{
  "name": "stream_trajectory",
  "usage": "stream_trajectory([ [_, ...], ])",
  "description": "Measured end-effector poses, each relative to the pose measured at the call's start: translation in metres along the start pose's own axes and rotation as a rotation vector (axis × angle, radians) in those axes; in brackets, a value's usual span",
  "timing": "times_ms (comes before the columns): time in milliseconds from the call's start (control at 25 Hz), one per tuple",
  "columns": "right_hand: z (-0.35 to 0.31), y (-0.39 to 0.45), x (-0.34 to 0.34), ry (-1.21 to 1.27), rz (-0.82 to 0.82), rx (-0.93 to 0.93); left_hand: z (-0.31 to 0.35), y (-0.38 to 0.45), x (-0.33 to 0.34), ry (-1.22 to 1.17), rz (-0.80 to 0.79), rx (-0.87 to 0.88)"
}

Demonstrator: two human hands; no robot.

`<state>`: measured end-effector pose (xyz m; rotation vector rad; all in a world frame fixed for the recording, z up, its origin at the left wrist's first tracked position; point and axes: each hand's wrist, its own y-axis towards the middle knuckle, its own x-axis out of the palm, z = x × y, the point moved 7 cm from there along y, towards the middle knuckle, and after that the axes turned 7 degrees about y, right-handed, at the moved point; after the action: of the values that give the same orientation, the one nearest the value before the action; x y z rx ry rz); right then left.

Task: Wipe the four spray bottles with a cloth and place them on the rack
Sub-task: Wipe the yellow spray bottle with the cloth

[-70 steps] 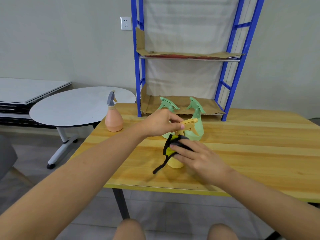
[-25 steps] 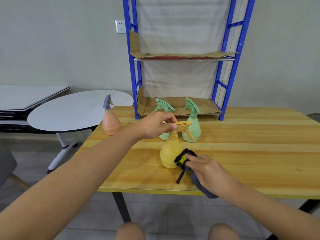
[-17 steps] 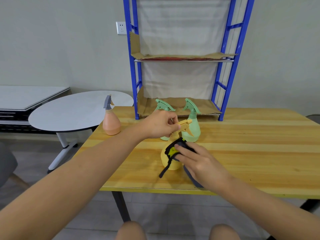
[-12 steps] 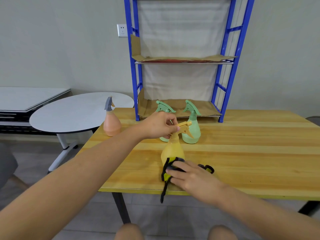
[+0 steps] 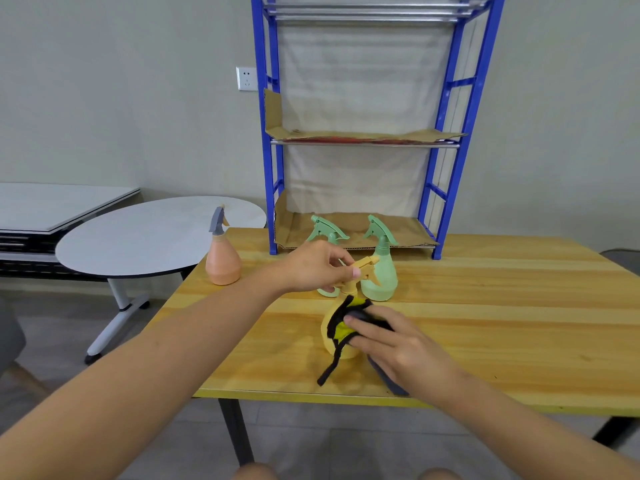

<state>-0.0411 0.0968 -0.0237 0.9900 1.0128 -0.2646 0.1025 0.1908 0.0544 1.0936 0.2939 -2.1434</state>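
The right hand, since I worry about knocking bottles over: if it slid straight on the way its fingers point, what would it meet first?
The right hand already presses the cloth against the yellow spray bottle, so it would likely push that bottle first.

On the table, one spray bottle stands nearest, two bottles behind it, perhaps touching; a fourth bottle far left. The rack stands behind.
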Motion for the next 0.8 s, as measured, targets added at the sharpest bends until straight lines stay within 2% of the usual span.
stream_trajectory([
  [240, 0.034, 0.005, -0.033, -0.08, 0.204, 0.268, 0.01, -0.003, -0.002, -0.043, -0.054, 0.02],
  [320, 0.039, 0.01, -0.037, -0.044, 0.269, 0.34, 0.004, -0.004, 0.003, -0.131, -0.079, -0.016],
  [400, 0.031, 0.015, -0.033, 0.029, 0.287, 0.321, -0.002, -0.003, 0.007, -0.25, -0.101, -0.037],
  [560, -0.002, 0.017, -0.009, 0.023, 0.133, 0.096, -0.007, -0.001, 0.011, -0.277, -0.078, -0.037],
  [720, 0.024, 0.021, -0.024, 0.082, 0.339, 0.277, -0.01, 0.0, 0.012, -0.312, -0.086, -0.043],
  [800, 0.018, 0.023, -0.015, 0.108, 0.319, 0.246, -0.012, -0.001, 0.011, -0.304, -0.103, -0.042],
])
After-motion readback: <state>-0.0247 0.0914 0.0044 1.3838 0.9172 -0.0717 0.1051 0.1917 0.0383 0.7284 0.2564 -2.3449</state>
